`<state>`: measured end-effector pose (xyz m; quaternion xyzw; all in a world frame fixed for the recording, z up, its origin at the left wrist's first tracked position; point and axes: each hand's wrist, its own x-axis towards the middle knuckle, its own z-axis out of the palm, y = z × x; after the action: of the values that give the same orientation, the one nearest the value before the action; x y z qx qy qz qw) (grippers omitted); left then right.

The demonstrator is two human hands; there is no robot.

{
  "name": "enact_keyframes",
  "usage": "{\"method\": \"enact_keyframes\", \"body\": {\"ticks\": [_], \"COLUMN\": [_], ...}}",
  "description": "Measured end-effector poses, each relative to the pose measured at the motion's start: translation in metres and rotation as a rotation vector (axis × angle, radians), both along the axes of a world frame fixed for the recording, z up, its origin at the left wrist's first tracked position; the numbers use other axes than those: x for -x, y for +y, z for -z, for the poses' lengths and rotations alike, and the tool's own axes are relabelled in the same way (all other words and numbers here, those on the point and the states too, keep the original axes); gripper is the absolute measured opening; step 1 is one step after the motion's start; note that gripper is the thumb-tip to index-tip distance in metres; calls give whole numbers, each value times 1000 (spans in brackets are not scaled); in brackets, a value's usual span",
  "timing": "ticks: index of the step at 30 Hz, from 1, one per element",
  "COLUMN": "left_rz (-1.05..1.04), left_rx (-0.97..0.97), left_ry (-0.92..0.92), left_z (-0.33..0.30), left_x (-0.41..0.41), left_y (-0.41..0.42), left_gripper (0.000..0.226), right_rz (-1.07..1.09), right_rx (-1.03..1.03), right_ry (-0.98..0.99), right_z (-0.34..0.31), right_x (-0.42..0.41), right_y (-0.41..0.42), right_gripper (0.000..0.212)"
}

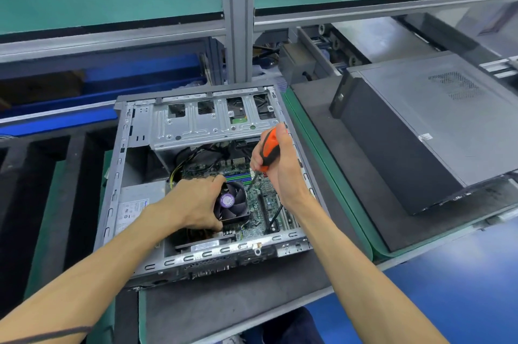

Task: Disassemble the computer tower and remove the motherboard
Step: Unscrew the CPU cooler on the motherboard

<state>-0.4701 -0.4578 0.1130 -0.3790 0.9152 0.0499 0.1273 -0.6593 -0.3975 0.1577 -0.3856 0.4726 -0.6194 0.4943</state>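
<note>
**Cooler screws under way, motherboard not yet freed**

Head view: the computer tower (207, 175) was seen lying on its side on a dark mat on the bench (252, 301), its side panel already off and the interior exposed. The motherboard (263, 200) was seated in the floor of the case, to the right of the power supply (134, 206) and below the drive cage (213, 119). The CPU cooler fan (231, 202) was mounted on the board. The left hand (193, 203) was laid on the fan's left side, its fingers (217, 181) curled round the housing and holding it steady. An orange and black screwdriver (269, 150) was gripped in the right hand (280, 167), fingers wrapped round the handle, with the shaft angled down to a point just beside the fan's upper right corner; the tip itself could not be made out.

Progress was judged to be early to middle: the case was opened, but the cooler, the cables near the drive cage and the board's own screws appeared to be left. A second, closed tower (426, 130) was set well apart on the right.
</note>
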Motion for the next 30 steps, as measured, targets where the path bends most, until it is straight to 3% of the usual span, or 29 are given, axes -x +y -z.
{"method": "enact_keyframes", "body": {"ticks": [9,18,24,30], "left_rz": [-12,3,-3,-9], "left_rx": [-13,-13,-22,-20], "left_ry": [15,-4,6,6], "left_z": [2,-3,0,4], "left_x": [0,3,2,2], "left_y": [2,3,4,3], "left_gripper": [91,90,87,91], "right_rz": [13,-11,46,151], "right_rx": [30,-5,104,99], "right_ry": [-22,145,84,139], "right_z": [5,-5,-14,-19], "right_x": [1,4,-2,1], "right_y": [-1,0,-3,-3], "right_gripper": [50,41,8,34]}}
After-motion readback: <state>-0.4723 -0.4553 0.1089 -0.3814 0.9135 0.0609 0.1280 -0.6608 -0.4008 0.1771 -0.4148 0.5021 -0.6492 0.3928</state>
